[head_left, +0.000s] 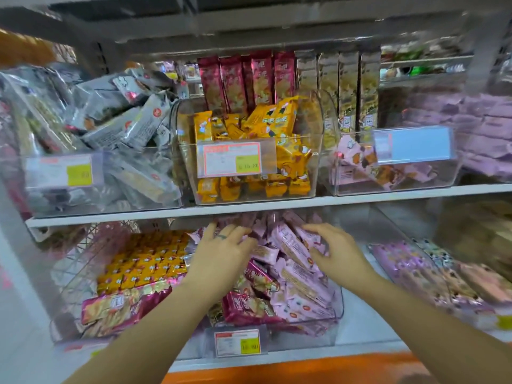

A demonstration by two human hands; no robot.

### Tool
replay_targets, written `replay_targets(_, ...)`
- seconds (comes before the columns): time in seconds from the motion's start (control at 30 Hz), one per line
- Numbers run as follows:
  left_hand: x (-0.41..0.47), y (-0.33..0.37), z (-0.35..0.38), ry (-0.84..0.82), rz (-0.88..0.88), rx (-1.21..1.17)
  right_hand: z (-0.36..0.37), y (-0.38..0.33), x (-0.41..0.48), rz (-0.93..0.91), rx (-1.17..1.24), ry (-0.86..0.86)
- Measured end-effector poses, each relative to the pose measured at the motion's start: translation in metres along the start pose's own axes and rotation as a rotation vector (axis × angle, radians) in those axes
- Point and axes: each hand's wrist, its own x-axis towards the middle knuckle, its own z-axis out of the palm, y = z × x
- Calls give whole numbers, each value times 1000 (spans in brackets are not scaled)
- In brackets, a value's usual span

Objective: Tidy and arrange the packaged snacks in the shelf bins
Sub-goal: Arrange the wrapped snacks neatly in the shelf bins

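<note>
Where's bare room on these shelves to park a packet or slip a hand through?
Bare white shelf strip between the clear centre bin of pink packets and the purple-packet bin to its right. The upper-right clear bin with the blue label is mostly empty. Crowded: the heaped grey-packet bin, the yellow-packet bin.

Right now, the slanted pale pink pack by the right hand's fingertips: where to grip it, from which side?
Probably pinch the pale pink pack across its narrow width near mid-length, coming from the front and above. It lies on top of the pile, long edges exposed; the right hand is beside it.
</note>
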Motion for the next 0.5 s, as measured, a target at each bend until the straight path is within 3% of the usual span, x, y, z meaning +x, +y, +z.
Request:
replay_targets(0.17, 3, 1, -7, -59, -45, 50, -4, -3, -1, -22, 53, -36)
replay_targets(0.33, 14, 6, -14, -273, -128, 78, -9, -9, 0, -39, 48, -61)
replay_targets(0.5, 19, 7, -22, -302, -188, 59, -15, -12, -3, -56, 39, -69)
